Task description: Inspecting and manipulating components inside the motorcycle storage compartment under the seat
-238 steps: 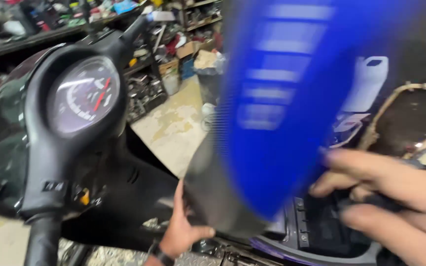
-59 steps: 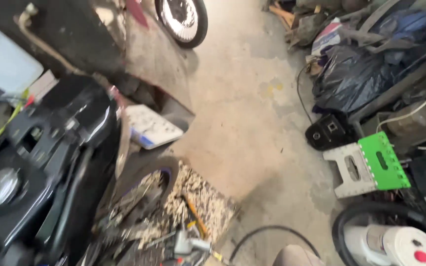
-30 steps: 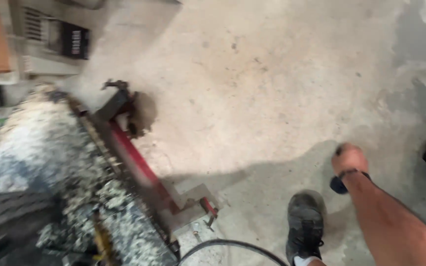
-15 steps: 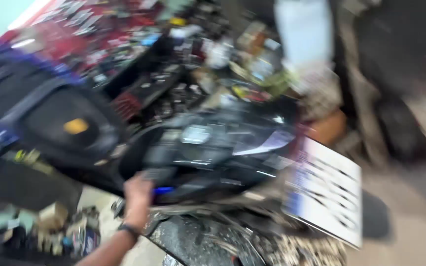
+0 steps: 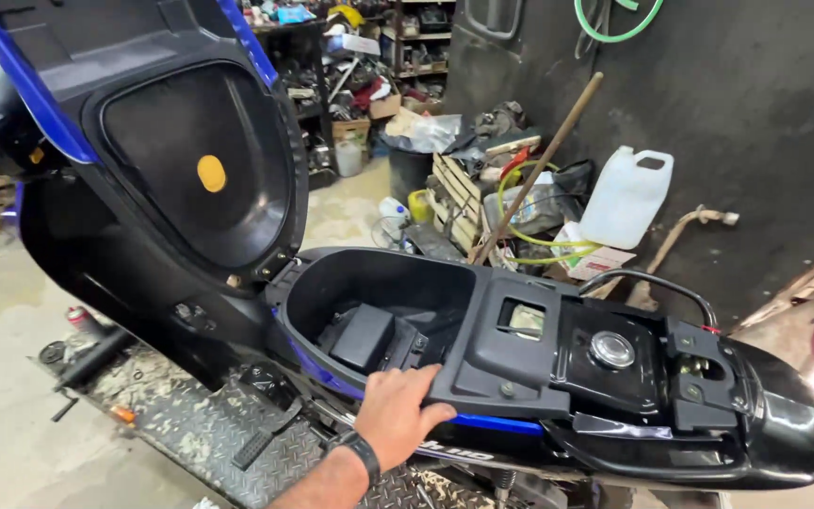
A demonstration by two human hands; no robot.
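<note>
The view has swung back from the bare concrete floor and the person's shoe to the scooter (image 5: 539, 377), now sharp where half a second ago it was a blur. The seat (image 5: 190, 160) stands raised, its black underside facing us, and the storage tub (image 5: 379, 302) beneath lies open. The left hand (image 5: 396, 415), earlier low by the front panel, now rests flat on the tub's near rim. The right hand has gone from sight.
</note>
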